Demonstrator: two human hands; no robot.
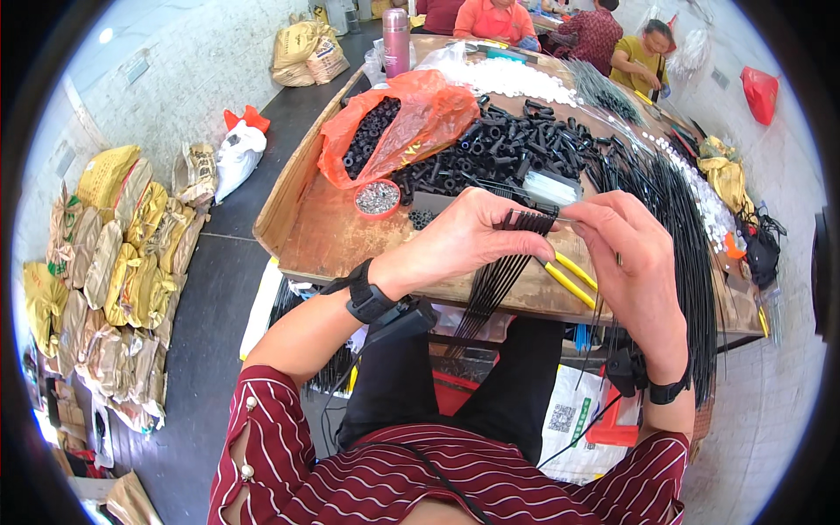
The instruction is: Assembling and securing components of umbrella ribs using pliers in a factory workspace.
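My left hand is closed round a fanned bundle of thin black rods, which hang down past the table's front edge. The rods' upper ends lie side by side under my thumb, next to a small black part. My right hand is at the bundle's right, thumb and forefinger pinched on a thin, silvery wire-like piece that reaches toward the rod ends. Whether its tip goes into the black part is too small to tell. Yellow-handled pliers lie on the table just below my hands.
The wooden table bears a red bag of black parts, a heap of black plastic pieces, a red dish of small metal bits and long black rods. Wrapped bundles line the left wall. Several people sit across the table.
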